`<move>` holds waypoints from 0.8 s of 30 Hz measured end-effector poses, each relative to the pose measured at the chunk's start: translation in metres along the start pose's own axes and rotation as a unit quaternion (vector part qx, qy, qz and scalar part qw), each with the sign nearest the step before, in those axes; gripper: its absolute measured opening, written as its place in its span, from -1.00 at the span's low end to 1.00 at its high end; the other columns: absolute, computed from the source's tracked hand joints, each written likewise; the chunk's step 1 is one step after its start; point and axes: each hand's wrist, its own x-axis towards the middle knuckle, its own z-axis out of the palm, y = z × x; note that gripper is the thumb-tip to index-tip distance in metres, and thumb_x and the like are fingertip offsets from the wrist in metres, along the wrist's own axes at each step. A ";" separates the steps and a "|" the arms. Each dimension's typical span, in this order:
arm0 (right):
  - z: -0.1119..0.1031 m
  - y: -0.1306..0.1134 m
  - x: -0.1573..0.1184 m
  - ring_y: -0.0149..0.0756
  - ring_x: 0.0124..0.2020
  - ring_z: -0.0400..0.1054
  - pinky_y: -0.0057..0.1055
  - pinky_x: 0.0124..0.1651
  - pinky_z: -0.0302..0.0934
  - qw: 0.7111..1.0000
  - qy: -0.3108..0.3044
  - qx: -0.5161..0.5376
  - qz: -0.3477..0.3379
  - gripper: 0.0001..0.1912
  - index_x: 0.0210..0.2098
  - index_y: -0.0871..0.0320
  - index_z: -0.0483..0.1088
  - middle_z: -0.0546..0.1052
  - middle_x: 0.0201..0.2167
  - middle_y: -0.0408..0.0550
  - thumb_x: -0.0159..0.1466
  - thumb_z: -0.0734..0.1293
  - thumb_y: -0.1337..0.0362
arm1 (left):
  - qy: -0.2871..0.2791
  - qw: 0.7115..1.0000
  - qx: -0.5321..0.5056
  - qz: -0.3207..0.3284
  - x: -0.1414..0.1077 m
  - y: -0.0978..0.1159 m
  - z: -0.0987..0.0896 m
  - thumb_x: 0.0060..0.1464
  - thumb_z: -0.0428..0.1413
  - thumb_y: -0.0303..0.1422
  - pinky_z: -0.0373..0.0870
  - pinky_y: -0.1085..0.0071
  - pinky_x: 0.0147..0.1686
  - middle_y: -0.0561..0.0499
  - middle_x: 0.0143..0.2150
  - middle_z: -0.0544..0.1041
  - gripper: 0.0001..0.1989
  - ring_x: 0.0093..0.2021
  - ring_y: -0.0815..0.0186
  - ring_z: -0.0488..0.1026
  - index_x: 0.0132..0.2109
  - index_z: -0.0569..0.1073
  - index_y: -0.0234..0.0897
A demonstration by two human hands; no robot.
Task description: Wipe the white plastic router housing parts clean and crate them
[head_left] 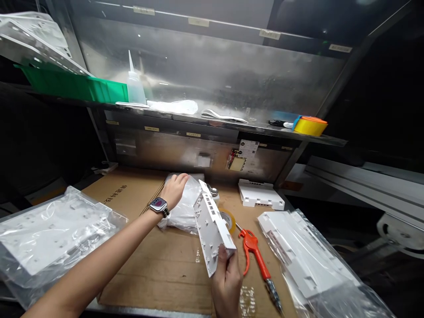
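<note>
My right hand [227, 282] grips the lower end of a white plastic housing [212, 225], which is tilted up on edge, with slots along its rim and small posts inside. My left hand [174, 190], with a watch on the wrist, reaches over a pile of clear plastic bags [187, 203] at the back of the cardboard-covered bench. Its fingers are pressed together at the top of the bags; what they pinch, if anything, is too small to tell. A roll of yellow tape [228, 219] lies partly behind the housing.
An orange air gun [253, 247] lies right of the housing. Bagged white parts sit at the left [56, 229] and right [308, 260]. Another white housing [260, 195] rests at the back right. A shelf [198, 118] above holds a green bin [76, 86] and a bottle [135, 86].
</note>
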 end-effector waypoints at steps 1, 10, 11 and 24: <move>0.001 0.002 -0.001 -0.01 -0.18 0.60 -0.28 -0.19 0.41 1.000 0.014 0.006 0.007 -0.49 -0.03 0.21 0.46 0.66 -0.15 0.26 0.38 0.27 -0.13 | -0.011 1.000 0.002 0.014 0.002 0.004 -0.003 0.32 0.15 -0.32 0.29 -0.21 0.27 -0.20 0.39 0.30 -0.57 0.29 -0.06 0.34 0.28 0.37 -0.21; 0.014 0.008 -0.020 0.01 -0.09 0.60 -0.26 -0.08 0.45 0.996 0.077 0.021 -0.034 -0.40 0.03 0.24 0.49 0.66 -0.12 0.27 0.39 0.23 -0.18 | -0.123 0.986 -0.055 0.100 0.017 0.025 -0.015 0.26 0.23 -0.38 0.61 0.27 -0.23 -0.08 -0.02 0.64 -0.75 -0.20 0.24 0.61 0.06 0.54 -0.31; 0.015 0.008 -0.022 0.01 -0.10 0.60 -0.26 -0.08 0.44 0.997 0.070 0.019 -0.031 -0.40 0.03 0.23 0.50 0.66 -0.11 0.26 0.40 0.21 -0.18 | -0.098 0.989 -0.053 0.093 0.016 0.027 -0.016 0.28 0.20 -0.40 0.61 0.26 -0.22 -0.08 -0.03 0.65 -0.77 -0.19 0.23 0.62 0.06 0.54 -0.32; -0.030 -0.021 0.002 -0.01 -0.04 0.59 -0.33 -0.11 0.47 0.977 0.115 0.115 0.135 -0.28 0.10 0.29 0.50 0.69 -0.13 0.14 0.28 0.35 -0.23 | 0.017 0.976 0.098 0.192 -0.077 0.099 -0.025 0.09 -0.08 -0.72 0.61 0.27 -0.31 -0.03 0.42 0.32 -0.20 -0.33 0.24 0.63 0.43 0.23 -0.14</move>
